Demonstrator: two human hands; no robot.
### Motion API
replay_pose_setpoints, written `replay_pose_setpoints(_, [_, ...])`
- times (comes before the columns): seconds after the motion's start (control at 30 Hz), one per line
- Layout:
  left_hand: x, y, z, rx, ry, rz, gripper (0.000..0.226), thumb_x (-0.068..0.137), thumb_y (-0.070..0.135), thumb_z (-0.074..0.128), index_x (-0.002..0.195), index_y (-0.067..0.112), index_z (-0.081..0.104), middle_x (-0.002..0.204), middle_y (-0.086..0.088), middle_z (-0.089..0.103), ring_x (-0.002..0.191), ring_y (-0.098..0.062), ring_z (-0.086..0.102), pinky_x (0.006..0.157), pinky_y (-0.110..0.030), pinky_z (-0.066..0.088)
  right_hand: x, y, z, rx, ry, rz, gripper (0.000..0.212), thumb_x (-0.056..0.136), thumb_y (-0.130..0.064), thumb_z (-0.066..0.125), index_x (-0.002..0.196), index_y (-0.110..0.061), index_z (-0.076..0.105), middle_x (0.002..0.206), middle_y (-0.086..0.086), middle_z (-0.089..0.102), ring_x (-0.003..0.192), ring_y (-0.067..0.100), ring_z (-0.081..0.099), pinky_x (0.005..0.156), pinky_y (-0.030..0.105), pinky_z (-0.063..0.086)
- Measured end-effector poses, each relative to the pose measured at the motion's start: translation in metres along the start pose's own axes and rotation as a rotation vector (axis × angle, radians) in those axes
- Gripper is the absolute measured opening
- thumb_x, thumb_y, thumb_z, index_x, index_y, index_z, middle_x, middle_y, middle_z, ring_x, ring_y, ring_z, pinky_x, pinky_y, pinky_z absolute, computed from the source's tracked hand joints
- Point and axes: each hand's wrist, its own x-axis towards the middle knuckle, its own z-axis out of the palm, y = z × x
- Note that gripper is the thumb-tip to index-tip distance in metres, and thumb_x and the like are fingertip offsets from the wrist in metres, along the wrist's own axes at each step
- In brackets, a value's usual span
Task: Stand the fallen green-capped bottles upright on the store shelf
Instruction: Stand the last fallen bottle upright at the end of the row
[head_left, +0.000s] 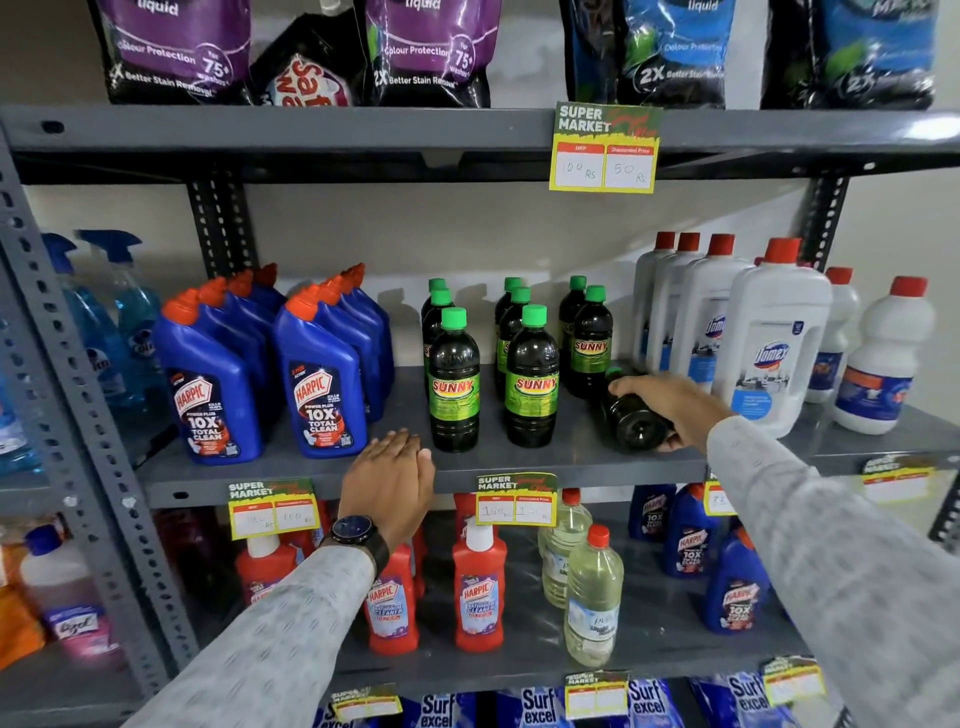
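Note:
One dark green-capped bottle (631, 415) lies on its side on the grey middle shelf (545, 462), base toward me, cap pointing back. My right hand (670, 402) wraps over it from the right. Several other green-capped Sunny bottles stand upright in three rows; the front ones are at left (453, 382), middle (531, 379) and right (589, 348). My left hand (389, 475) rests flat on the shelf's front edge, fingers together, holding nothing, just left of the front left bottle.
Blue Harpic bottles (319, 384) stand left of the green-capped rows. White Domex bottles (769, 343) stand close on the right, beside the fallen bottle. A price tag (516, 499) hangs on the shelf edge. Red bottles and clear bottles fill the shelf below.

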Motion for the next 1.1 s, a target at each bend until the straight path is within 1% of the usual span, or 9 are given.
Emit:
replay_pose_setpoints(0.13, [0.000, 0.000, 0.000, -0.010, 0.017, -0.005, 0.065, 0.099, 0.043, 0.015, 0.138, 0.010, 0.055, 0.147, -0.009, 0.054, 0.138, -0.021, 0.047, 0.120, -0.037, 0.030, -0.002, -0.010, 0.001, 0.158, 0.116, -0.119, 0.076, 0.062, -0.059, 0.088, 0.111, -0.011, 0.056, 0.100, 0.011, 0.070, 0.084, 0.029, 0.073, 0.054, 0.037, 0.061])
replay_pose_setpoints(0.2, [-0.001, 0.000, 0.001, -0.011, 0.018, -0.003, 0.067, 0.099, 0.043, 0.014, 0.138, 0.009, 0.055, 0.147, -0.010, 0.054, 0.138, -0.021, 0.048, 0.120, -0.038, 0.031, -0.002, -0.013, 0.005, 0.196, 0.171, -0.215, 0.073, 0.062, -0.062, 0.087, 0.106, -0.011, 0.060, 0.100, 0.005, 0.071, 0.087, 0.024, 0.071, 0.067, 0.039, 0.063])
replay_pose_setpoints(0.3, [0.000, 0.000, 0.001, -0.013, 0.018, -0.005, 0.065, 0.099, 0.043, 0.016, 0.138, 0.009, 0.055, 0.147, -0.010, 0.054, 0.138, -0.021, 0.048, 0.120, -0.038, 0.031, -0.006, -0.010, 0.017, 0.219, 0.211, -0.381, 0.062, 0.066, -0.059, 0.086, 0.108, -0.018, 0.069, 0.096, -0.005, 0.075, 0.090, 0.015, 0.071, 0.066, 0.027, 0.054])
replay_pose_setpoints(0.43, [0.001, 0.000, 0.001, -0.004, 0.014, -0.007, 0.063, 0.100, 0.042, 0.017, 0.139, 0.010, 0.055, 0.148, -0.009, 0.053, 0.138, -0.020, 0.047, 0.120, -0.038, 0.030, -0.011, 0.007, 0.033, 0.138, 0.247, -0.541, 0.065, 0.070, -0.050, 0.088, 0.117, -0.022, 0.053, 0.100, -0.015, 0.065, 0.089, -0.001, 0.061, 0.073, 0.027, 0.048])
replay_pose_setpoints(0.67, [0.001, -0.001, 0.003, -0.013, 0.048, 0.004, 0.060, 0.100, 0.039, 0.022, 0.133, 0.008, 0.061, 0.141, -0.012, 0.059, 0.133, -0.024, 0.053, 0.117, -0.040, 0.035, -0.012, 0.033, 0.052, 0.099, 0.230, -0.606, 0.059, 0.076, -0.043, 0.088, 0.117, -0.024, 0.049, 0.101, -0.013, 0.066, 0.094, 0.012, 0.065, 0.087, 0.034, 0.050])
replay_pose_setpoints(0.83, [0.000, -0.001, 0.004, -0.012, 0.055, 0.004, 0.060, 0.099, 0.040, 0.021, 0.132, 0.009, 0.062, 0.140, -0.011, 0.060, 0.131, -0.023, 0.055, 0.116, -0.039, 0.037, -0.008, 0.033, 0.054, 0.089, 0.199, -0.609, 0.067, 0.074, -0.046, 0.089, 0.120, -0.027, 0.045, 0.101, -0.017, 0.063, 0.094, 0.011, 0.063, 0.083, 0.029, 0.047])
replay_pose_setpoints(0.97, [0.001, -0.002, 0.005, -0.007, 0.059, 0.010, 0.061, 0.100, 0.040, 0.021, 0.133, 0.009, 0.061, 0.140, -0.011, 0.060, 0.132, -0.023, 0.054, 0.116, -0.039, 0.037, 0.006, 0.040, 0.046, 0.164, 0.003, -0.559, 0.077, 0.081, -0.021, 0.086, 0.145, -0.019, 0.044, 0.122, -0.006, 0.068, 0.111, 0.013, 0.065, 0.100, 0.036, 0.049])
replay_pose_setpoints(1.03, [0.001, -0.002, 0.005, -0.008, 0.066, 0.013, 0.060, 0.100, 0.040, 0.022, 0.132, 0.008, 0.061, 0.140, -0.011, 0.061, 0.131, -0.024, 0.055, 0.116, -0.039, 0.037, 0.011, 0.043, 0.044, 0.187, -0.051, -0.550, 0.067, 0.083, -0.003, 0.079, 0.142, -0.018, 0.051, 0.126, 0.001, 0.071, 0.117, 0.020, 0.066, 0.108, 0.048, 0.047])
replay_pose_setpoints(1.1, [0.001, -0.002, 0.005, -0.009, 0.066, 0.010, 0.060, 0.100, 0.040, 0.022, 0.132, 0.008, 0.062, 0.139, -0.011, 0.061, 0.131, -0.023, 0.055, 0.116, -0.039, 0.037, 0.012, 0.045, 0.045, 0.180, -0.031, -0.551, 0.060, 0.082, -0.001, 0.080, 0.133, -0.022, 0.055, 0.124, 0.000, 0.071, 0.116, 0.021, 0.066, 0.107, 0.048, 0.048])
